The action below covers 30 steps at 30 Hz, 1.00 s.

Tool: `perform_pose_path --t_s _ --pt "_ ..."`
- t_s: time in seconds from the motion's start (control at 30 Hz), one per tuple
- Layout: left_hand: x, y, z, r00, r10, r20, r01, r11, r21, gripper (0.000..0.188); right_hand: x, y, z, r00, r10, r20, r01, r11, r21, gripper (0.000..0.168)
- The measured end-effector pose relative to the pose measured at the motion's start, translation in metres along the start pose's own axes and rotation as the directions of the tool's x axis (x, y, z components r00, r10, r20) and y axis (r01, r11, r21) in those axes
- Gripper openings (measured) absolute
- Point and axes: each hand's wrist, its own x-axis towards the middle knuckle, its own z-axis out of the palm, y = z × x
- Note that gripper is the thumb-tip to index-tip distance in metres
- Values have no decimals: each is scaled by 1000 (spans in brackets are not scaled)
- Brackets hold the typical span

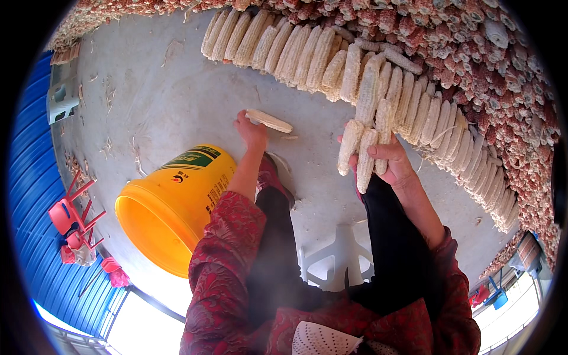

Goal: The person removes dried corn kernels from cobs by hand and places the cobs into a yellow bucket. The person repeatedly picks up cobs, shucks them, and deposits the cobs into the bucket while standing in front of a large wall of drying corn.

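Observation:
My left hand [251, 133] is at the left end of a single pale corn cob [271, 121], its fingers and thumb around that end, low over the concrete floor. Whether the cob still touches the floor I cannot tell. Several pale corn cobs [366, 148] are gripped in a bunch by my right hand [390, 159], the thumb across the front ones. Its other fingers are partly hidden behind them. Beyond that hand, a curved row of stacked pale cobs [310, 57] runs across the floor, and the held cobs overlap it in view.
A yellow plastic bucket [155, 208] lies on its side by my left arm. Behind the row rises a large pile of reddish cobs [443, 49]. A light plastic stool [341, 253] shows between my legs. Red chairs [73, 217] stand by the blue corrugated wall [35, 177].

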Motion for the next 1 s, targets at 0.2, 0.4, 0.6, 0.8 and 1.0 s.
perform_pose_path --t_s 0.2,0.4,0.6,0.8,1.0 --pt "-4 -4 -32 645 622 443 -745 382 547 57 4 0 -1 998 38 40 -38 999 5 65" --pt "6 -6 -27 556 644 525 -792 220 570 40 3 1 2 999 41 21 -41 999 11 66" --pt "8 16 -36 772 584 251 -636 720 278 32 2 -5 2 997 52 49 -53 998 18 66" --pt "46 118 -48 829 522 199 -491 851 -185 34 4 -4 1 995 40 95 -42 999 25 66" --pt "67 175 -8 818 470 332 -544 819 183 31 1 -6 0 997 42 59 -44 998 34 66"
